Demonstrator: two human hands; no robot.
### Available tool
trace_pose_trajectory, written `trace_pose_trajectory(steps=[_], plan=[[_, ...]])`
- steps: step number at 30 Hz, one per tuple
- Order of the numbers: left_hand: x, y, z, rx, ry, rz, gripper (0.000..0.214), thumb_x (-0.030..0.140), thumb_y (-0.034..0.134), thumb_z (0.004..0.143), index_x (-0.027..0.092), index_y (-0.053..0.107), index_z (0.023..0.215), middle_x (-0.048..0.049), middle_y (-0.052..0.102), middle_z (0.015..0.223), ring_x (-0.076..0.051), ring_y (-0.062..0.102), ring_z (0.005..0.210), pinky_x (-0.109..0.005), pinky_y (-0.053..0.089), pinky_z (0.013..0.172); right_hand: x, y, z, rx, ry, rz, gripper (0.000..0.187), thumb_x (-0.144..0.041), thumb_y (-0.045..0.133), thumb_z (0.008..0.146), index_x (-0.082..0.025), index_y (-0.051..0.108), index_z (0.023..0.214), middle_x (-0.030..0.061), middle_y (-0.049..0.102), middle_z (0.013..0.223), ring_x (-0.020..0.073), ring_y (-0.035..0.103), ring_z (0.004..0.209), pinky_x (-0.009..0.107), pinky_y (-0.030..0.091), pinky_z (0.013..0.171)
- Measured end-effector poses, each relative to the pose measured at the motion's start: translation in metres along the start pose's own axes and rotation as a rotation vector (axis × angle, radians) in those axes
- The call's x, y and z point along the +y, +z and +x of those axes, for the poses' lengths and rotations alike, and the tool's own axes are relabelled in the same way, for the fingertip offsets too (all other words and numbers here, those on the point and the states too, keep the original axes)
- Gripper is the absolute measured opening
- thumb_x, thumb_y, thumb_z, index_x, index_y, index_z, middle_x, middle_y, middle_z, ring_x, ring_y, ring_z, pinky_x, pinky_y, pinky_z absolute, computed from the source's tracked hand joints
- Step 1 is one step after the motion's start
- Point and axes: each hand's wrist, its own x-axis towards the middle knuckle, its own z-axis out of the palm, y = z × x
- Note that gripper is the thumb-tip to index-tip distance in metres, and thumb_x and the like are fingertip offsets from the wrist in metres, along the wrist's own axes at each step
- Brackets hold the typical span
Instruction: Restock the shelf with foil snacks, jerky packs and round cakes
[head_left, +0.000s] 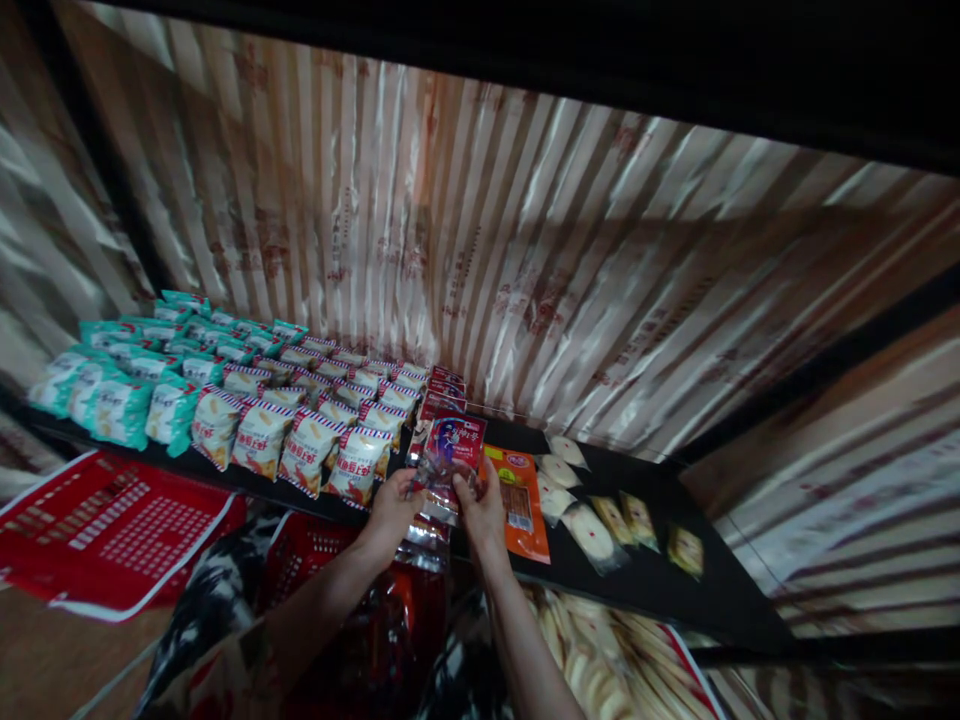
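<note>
Both hands are at the front edge of the black shelf [637,580]. Between them is a dark red and purple snack packet [456,440] with shiny clear plastic at its lower end. My left hand [394,510] pinches its lower left side, and my right hand [484,500] grips its right side with the thumb on top. Similar red packets [447,383] lie behind it in a row. Just right of my right hand lies an orange packet [519,505]. Shiny strips of packaging [422,545] hang below my hands.
White and red striped snack bags [300,450] and teal bags [116,410] stand in rows at left. Pale round packs [589,535] and small yellow packs [685,550] lie at right. Below are a red basket [142,530] and many pale packaged items [600,660]. A plastic-covered wall [465,230] rises behind.
</note>
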Motion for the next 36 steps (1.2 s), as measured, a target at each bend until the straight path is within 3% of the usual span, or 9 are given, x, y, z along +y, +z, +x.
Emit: trace_pose_trajectory(steps=[3,11,19,24,29,36], plan=[[-0.001,0.000,0.005,0.064,0.055,0.000,0.036,0.015,0.077,0.056,0.017,0.061,0.088,-0.0039,0.067,0.084,-0.021,0.062,0.088,-0.034,0.045,0.084,0.001,0.003,0.008,-0.006,0.008,-0.057,0.062,-0.039,0.066,0.066,-0.020,0.052,0.123,0.0064,0.068,0.101,0.0209,0.062,0.092,0.035,0.049,0.081],[-0.005,-0.005,0.012,0.069,0.021,0.031,0.036,0.016,0.074,0.060,0.017,0.060,0.093,-0.0042,0.067,0.088,-0.023,0.061,0.093,-0.034,0.047,0.085,0.003,0.006,0.016,-0.068,0.058,-0.216,0.054,-0.038,0.065,0.066,-0.020,0.059,0.116,0.0060,0.068,0.100,0.0231,0.061,0.094,0.038,0.045,0.086],[-0.011,-0.012,0.017,0.079,0.064,0.026,0.036,0.017,0.075,0.057,0.017,0.061,0.090,-0.0055,0.068,0.089,-0.024,0.060,0.095,-0.035,0.044,0.088,0.007,0.013,0.017,-0.035,-0.123,-0.422,0.041,-0.040,0.061,0.069,-0.019,0.066,0.104,0.0103,0.063,0.107,0.0252,0.055,0.102,0.041,0.039,0.093],[-0.019,-0.012,0.018,0.095,0.091,0.036,0.035,0.021,0.075,0.057,0.017,0.061,0.089,-0.0063,0.068,0.089,-0.023,0.062,0.089,-0.035,0.045,0.086,0.007,0.018,0.019,-0.035,-0.274,-0.589,0.042,-0.038,0.055,0.075,-0.017,0.063,0.111,0.0132,0.056,0.121,0.0276,0.047,0.114,0.045,0.036,0.098],[-0.025,-0.011,0.021,0.139,0.117,0.096,0.032,0.025,0.073,0.056,0.015,0.062,0.085,-0.0054,0.069,0.083,-0.021,0.064,0.081,-0.034,0.048,0.080,-0.005,0.031,0.029,-0.143,-0.410,-0.853,0.044,-0.035,0.046,0.084,-0.016,0.057,0.122,0.0122,0.050,0.133,0.0266,0.036,0.126,0.045,0.032,0.102],[-0.030,-0.012,0.022,0.162,0.155,0.142,0.030,0.025,0.068,0.059,0.015,0.063,0.087,-0.0059,0.070,0.085,-0.021,0.065,0.083,-0.033,0.050,0.078,-0.021,0.056,0.054,-0.270,-0.361,-1.060,0.046,-0.040,0.044,0.087,-0.019,0.053,0.127,0.0105,0.047,0.137,0.0283,0.025,0.134,0.044,0.030,0.103]])
